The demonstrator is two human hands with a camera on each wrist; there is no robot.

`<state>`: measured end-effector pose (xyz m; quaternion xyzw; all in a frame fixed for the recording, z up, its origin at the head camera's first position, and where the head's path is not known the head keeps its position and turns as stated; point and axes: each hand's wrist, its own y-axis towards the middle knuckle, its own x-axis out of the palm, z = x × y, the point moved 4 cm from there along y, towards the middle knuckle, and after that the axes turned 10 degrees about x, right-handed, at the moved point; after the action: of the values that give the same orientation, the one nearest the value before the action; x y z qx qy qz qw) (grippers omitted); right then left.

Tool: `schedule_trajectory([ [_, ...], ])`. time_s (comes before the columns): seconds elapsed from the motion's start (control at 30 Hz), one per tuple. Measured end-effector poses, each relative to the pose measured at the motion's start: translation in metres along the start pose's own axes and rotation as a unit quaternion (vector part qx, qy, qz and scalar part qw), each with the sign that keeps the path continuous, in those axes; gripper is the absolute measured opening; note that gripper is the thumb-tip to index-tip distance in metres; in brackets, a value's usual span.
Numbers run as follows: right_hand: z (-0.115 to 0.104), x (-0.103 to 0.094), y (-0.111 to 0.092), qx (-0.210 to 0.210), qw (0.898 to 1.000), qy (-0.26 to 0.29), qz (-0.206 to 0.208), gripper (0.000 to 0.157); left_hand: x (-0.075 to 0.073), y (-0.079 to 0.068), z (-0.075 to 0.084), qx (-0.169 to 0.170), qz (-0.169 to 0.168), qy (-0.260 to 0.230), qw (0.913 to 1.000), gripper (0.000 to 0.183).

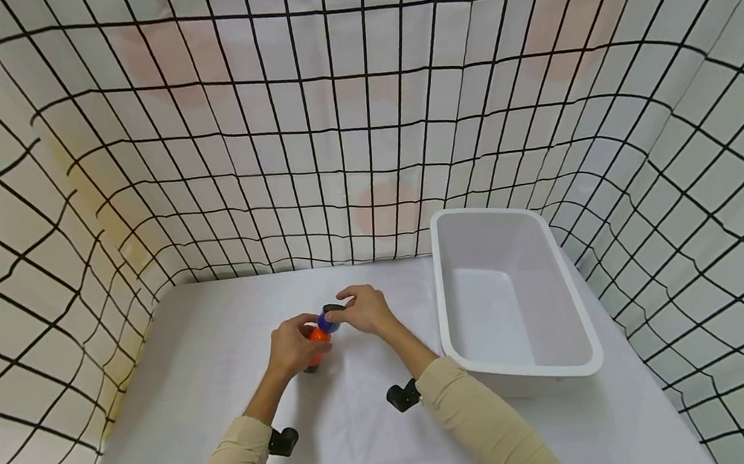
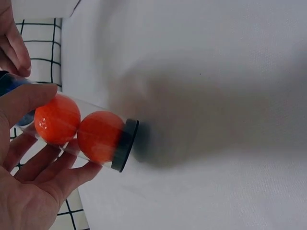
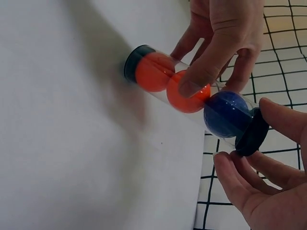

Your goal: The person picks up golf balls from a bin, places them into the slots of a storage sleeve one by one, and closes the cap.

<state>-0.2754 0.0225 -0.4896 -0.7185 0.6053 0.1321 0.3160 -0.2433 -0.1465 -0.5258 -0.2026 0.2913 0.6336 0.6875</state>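
A clear plastic tube holds two orange balls and a blue ball in a row. Both its ends carry dark caps; the cap beside the orange balls sits close over the cloth. My left hand grips the tube around its middle, thumb on one side and fingers on the other. At the blue-ball end, my right hand pinches the other cap between thumb and fingertips. That cap sits slightly askew at the tube's end. The tube is tilted, blue end higher.
To the right stands a white plastic bin, its inside bare. White cloth covers the table. Black netting rises at the back and both sides. A small black camera mount is on each wrist.
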Motion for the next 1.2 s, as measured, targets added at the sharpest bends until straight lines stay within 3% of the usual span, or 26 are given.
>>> schedule_trajectory([
  [0.17,0.003,0.004,0.002,0.006,1.0,-0.003,-0.014,0.048,0.001,-0.001,-0.001,0.001,-0.001,-0.003,1.0,0.044],
  [0.43,0.006,0.002,0.0,0.036,0.997,0.053,-0.037,0.04,0.002,0.0,-0.001,0.0,-0.003,-0.004,1.0,0.045],
  [1.2,0.013,0.003,-0.001,0.04,0.993,0.093,-0.056,0.041,0.002,0.0,-0.005,-0.014,-0.026,-0.021,0.9994,0.047],
])
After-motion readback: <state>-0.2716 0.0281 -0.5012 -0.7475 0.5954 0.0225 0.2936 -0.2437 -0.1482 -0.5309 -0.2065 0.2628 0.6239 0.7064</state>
